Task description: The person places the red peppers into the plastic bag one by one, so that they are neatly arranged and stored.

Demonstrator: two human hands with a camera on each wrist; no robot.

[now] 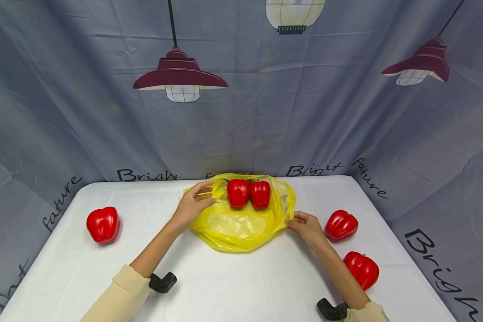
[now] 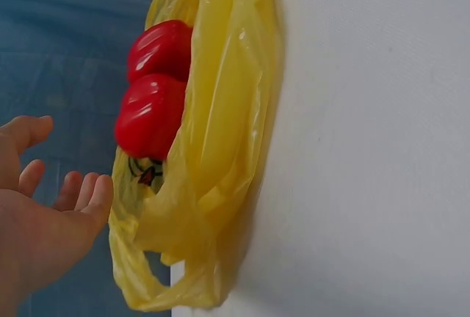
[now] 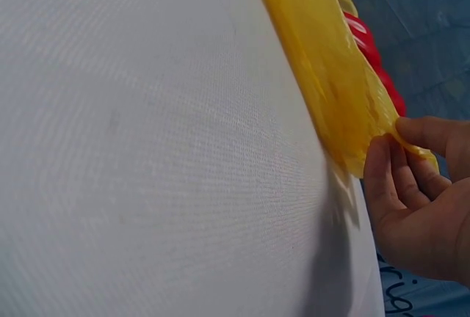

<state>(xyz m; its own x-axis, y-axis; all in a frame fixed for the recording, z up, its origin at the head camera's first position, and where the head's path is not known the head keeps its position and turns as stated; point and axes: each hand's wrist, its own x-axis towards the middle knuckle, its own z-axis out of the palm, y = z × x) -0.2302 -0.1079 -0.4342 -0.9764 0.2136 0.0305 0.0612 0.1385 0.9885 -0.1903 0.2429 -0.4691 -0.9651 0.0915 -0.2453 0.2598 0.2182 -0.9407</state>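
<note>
A yellow plastic bag (image 1: 237, 228) lies spread with its mouth up at the back middle of the white table. Two red bell peppers (image 1: 238, 193) sit side by side in it, also seen over its rim in the left wrist view. My right hand (image 3: 426, 199) pinches the bag's right edge between thumb and fingers. At the bag's left side, my left hand (image 1: 193, 203) has its fingers extended and holds nothing. The left wrist view shows that hand (image 2: 51, 221) beside the bag's handle loop, its palm turned up and fingers slightly bent.
One red bell pepper (image 1: 103, 225) stands at the table's left. Two more lie at the right: one pepper (image 1: 341, 226) by my right hand, another pepper (image 1: 361, 269) partly behind my forearm. A grey printed curtain (image 1: 241, 112) rises behind the white table (image 1: 233, 286).
</note>
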